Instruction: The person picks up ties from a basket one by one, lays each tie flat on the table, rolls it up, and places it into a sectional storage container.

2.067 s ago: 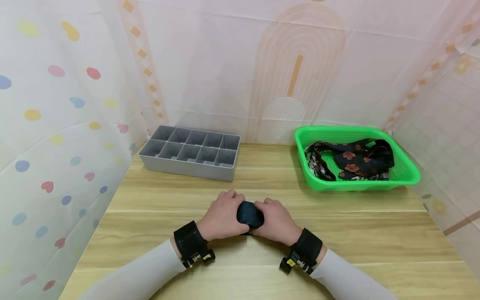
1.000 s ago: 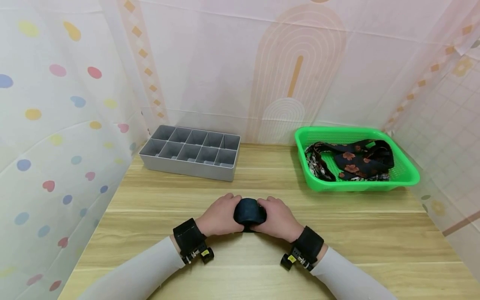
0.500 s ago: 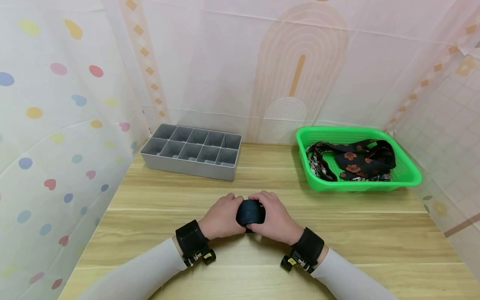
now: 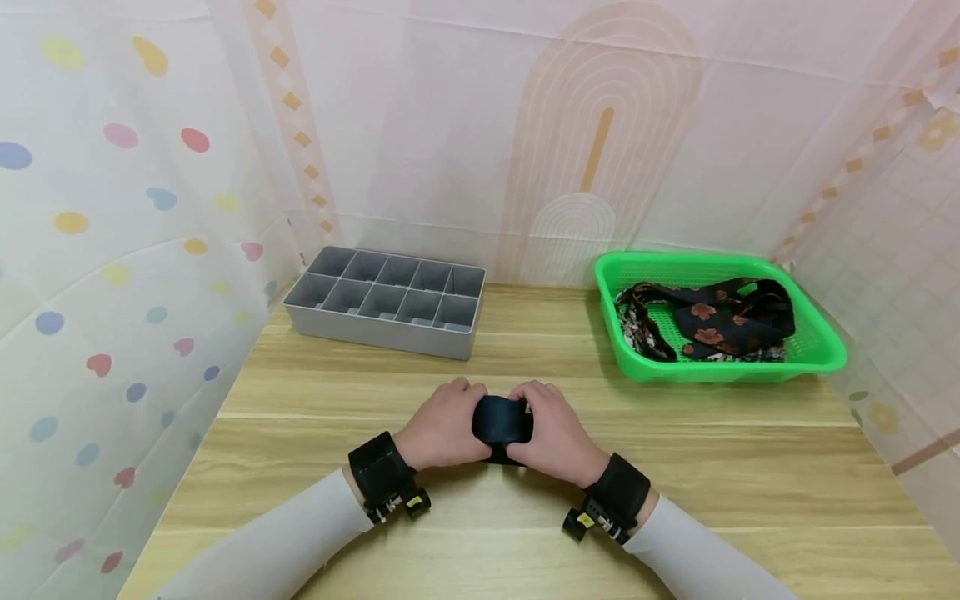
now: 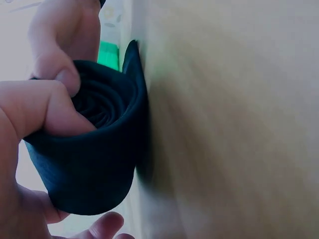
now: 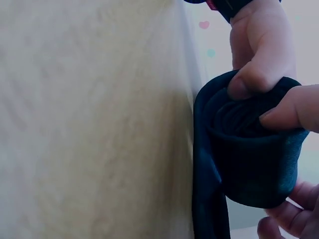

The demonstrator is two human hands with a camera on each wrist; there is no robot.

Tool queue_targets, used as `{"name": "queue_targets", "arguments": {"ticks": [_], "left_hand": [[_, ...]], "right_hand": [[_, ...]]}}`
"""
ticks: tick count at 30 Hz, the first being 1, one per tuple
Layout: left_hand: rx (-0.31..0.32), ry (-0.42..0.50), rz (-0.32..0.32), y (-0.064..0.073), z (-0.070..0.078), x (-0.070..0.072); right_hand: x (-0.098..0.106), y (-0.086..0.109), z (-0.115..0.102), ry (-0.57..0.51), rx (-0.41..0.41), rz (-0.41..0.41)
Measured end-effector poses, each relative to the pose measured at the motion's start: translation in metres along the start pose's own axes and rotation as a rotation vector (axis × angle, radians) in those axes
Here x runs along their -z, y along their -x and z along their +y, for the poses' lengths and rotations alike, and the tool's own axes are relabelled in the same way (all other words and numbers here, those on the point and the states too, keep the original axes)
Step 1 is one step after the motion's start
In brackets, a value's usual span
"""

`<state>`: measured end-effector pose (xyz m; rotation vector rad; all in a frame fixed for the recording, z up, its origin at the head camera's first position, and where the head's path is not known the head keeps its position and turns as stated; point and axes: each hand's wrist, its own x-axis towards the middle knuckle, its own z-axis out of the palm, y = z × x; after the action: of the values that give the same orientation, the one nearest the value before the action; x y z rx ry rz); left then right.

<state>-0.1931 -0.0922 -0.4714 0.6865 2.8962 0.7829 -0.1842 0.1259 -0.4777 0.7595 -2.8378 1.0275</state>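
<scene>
A dark navy necktie is rolled into a thick coil, with a flat end lying on the table under it. My left hand grips the coil's left side, and my right hand grips its right side. The left wrist view shows the spiral layers of the necktie, with both thumbs pressed at its near end and my left fingertips at the far end. Seen from the right wrist, the necktie stands on edge beside the tabletop, its loose strip running along the wood.
A grey divided box stands at the back left of the wooden table. At the back right, a green basket holds dark neckties with a floral pattern. Patterned curtains enclose the back and sides.
My hands have shifted their hold round the coil, the right fingers moving slightly up and off, then back on. More of the flat strip shows at the coil's near side.
</scene>
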Motion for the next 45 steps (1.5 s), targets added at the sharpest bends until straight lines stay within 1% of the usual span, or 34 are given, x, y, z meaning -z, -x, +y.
{"name": "queue_targets", "arguments": {"ticks": [4,7,12,15,18,24,28,33,36,40,45], "left_hand": [[-0.009,-0.007,0.015,-0.001,0.0,0.005],[-0.015,-0.005,0.026,-0.001,0.002,0.006],[-0.068,0.022,0.031,0.002,0.006,0.006],[-0.105,0.056,0.016,0.003,0.008,0.005],[-0.126,0.099,0.0,0.004,0.011,0.005],[-0.145,0.198,-0.014,0.005,0.012,0.004],[-0.159,0.223,-0.026,0.005,0.012,0.003],[-0.161,0.228,-0.037,0.005,0.009,0.002],[-0.144,0.219,-0.048,0.004,0.006,0.002],[-0.11,0.164,-0.073,0.003,0.001,0.002],[-0.09,0.103,-0.092,0.0,-0.005,0.001]], "right_hand": [[0.0,0.0,0.0,0.031,-0.015,-0.002],[0.0,0.0,-0.001,0.056,-0.013,-0.016],[-0.001,0.002,-0.002,0.094,-0.004,-0.06],[-0.003,0.003,0.0,0.123,0.007,-0.071],[-0.004,0.004,0.002,0.153,0.021,-0.073],[-0.005,0.003,0.006,0.161,0.032,-0.082],[-0.006,0.002,0.009,0.167,0.042,-0.087],[-0.006,0.001,0.01,0.16,0.046,-0.097],[-0.006,0.0,0.009,0.16,0.043,-0.099],[-0.006,0.0,0.008,0.159,0.027,-0.102],[-0.005,0.0,0.009,0.153,0.002,-0.11]]}}
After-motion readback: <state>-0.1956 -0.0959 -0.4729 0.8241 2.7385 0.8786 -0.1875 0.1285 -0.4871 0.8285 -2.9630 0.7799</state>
